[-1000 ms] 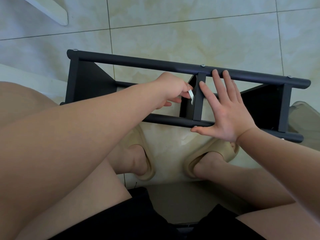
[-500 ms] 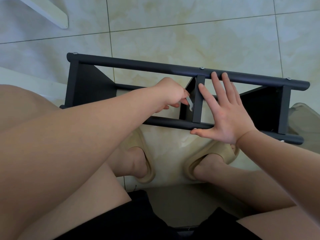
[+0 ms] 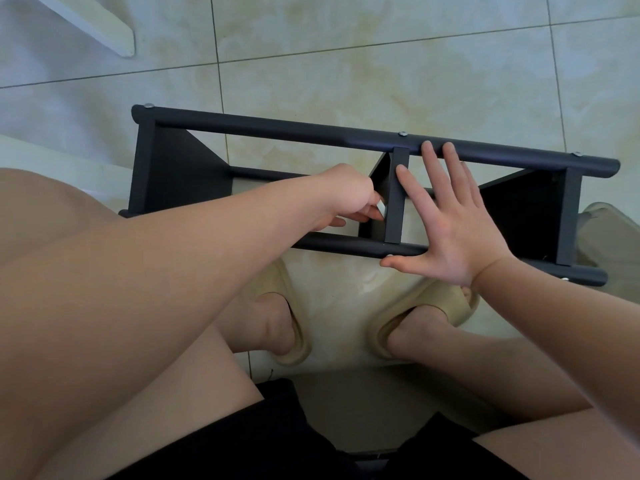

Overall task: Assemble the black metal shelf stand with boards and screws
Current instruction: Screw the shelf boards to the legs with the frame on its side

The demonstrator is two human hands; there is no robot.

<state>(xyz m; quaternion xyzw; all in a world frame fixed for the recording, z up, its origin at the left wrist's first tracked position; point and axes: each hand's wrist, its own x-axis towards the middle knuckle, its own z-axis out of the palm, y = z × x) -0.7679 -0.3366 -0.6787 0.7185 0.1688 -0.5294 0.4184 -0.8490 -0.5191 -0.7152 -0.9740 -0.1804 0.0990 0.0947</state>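
Two hands are on the stand [image 3: 173, 174], which lies on its side on the floor [image 3: 346, 64]. The left hand [image 3: 346, 194] is curled round a small silvery key [image 3: 381, 210], pinched just beside the middle bar [image 3: 396, 195], close to the near rail [image 3: 339, 242]. The right hand [image 3: 453, 230] is laid flat with fingers spread just right of that bar, fingertips on the far rail [image 3: 502, 157] and thumb on the near rail. The step is judged to be tightening the joint at the bar; what the key's tip meets is hidden. For a sound joint, the key should be seated fully before it is turned. The frame should be pressed flat so that it cannot twist, and the bar should be held square to both rails. The turn is best stopped once firm, lest the thread be stripped.
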